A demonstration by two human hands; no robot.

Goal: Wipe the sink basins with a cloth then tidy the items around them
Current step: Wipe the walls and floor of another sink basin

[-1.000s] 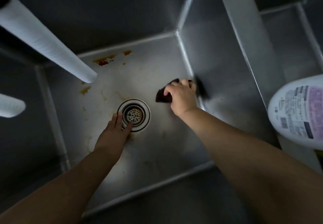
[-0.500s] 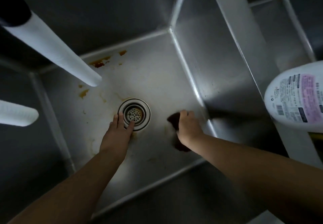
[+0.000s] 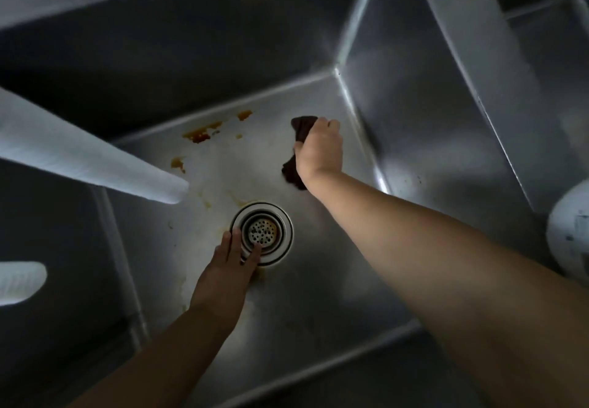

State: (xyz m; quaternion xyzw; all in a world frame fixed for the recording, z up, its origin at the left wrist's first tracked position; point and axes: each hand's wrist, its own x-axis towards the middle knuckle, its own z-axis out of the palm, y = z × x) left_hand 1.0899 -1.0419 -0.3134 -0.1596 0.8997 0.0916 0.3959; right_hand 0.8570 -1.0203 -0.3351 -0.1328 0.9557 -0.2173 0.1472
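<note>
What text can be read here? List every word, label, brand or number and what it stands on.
None is readable.
White bottle at the right edge: its label shows only blurred dark marks.
Sink basin, drain strainer and dark cloth: no text visible.

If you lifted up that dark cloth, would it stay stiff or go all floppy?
Probably floppy: the cloth is bunched and folded where the right hand grips it, and its loose end spreads on the sink floor. It looks light, since one hand moves it. Whether it is wet cannot be told.
</note>
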